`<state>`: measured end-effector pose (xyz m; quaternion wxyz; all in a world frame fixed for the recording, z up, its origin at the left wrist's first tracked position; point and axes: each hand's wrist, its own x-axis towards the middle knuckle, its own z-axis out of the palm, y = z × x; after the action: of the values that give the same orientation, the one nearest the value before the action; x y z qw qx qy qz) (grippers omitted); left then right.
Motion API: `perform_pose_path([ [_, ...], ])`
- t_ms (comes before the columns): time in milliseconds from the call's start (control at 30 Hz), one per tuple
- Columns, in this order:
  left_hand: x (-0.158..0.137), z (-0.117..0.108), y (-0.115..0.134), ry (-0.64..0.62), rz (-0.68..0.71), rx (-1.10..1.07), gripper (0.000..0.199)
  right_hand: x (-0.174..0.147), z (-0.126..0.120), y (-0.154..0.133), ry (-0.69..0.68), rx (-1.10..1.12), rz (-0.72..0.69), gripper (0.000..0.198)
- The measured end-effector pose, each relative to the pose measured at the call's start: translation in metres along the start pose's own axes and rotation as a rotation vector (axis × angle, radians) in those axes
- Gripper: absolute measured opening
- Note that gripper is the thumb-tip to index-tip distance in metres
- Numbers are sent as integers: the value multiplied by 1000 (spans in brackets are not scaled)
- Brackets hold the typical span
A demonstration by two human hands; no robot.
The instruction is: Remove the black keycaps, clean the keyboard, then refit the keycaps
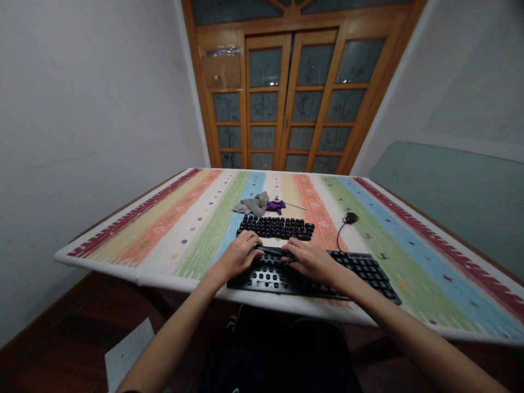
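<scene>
A black keyboard [268, 271] lies at the table's near edge. Its left part is stripped of keycaps and shows bare key posts, while its right part still has its keys. At its upper left edge, my left hand [241, 254] has fingers and thumb closed together; what is between them is hidden. My right hand [307, 257] is over the keyboard's middle, its fingers pinched around a dark, slim object [273, 251] that reaches toward the left hand. Just behind the keyboard, loose black keycaps [278, 226] stand in rows.
A crumpled grey cloth [254, 205], a bunched purple cloth [276, 207] and a thin dark rod [295, 206] lie beyond the keycaps. To the right is a coiled black cable [350, 218]. A striped tablecloth [204, 240] covers the table. Wooden glass doors [286, 103] stand behind.
</scene>
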<state>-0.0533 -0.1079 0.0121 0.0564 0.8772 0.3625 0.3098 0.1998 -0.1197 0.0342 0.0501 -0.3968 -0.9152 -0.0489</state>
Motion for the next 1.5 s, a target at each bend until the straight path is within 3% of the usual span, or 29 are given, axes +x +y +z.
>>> perform_pose_path([
  [367, 37, 17, -44, -35, 83, 172, 11, 41, 6, 27, -107, -88, 78, 22],
  [567, 43, 20, -53, -85, 91, 205, 9, 49, 12, 28, -178, -121, 59, 20],
  [800, 44, 22, -56, -135, 80, 207, 6, 53, 24, 32, -145, -142, 59, 20],
  [1167, 46, 23, -56, -126, 88, 196, 6, 43, 14, 38, -64, -95, 93, 22],
  [1500, 48, 22, -53, -126, 84, 179, 9, 4, 16, 66, 50, -3, 124, 17],
])
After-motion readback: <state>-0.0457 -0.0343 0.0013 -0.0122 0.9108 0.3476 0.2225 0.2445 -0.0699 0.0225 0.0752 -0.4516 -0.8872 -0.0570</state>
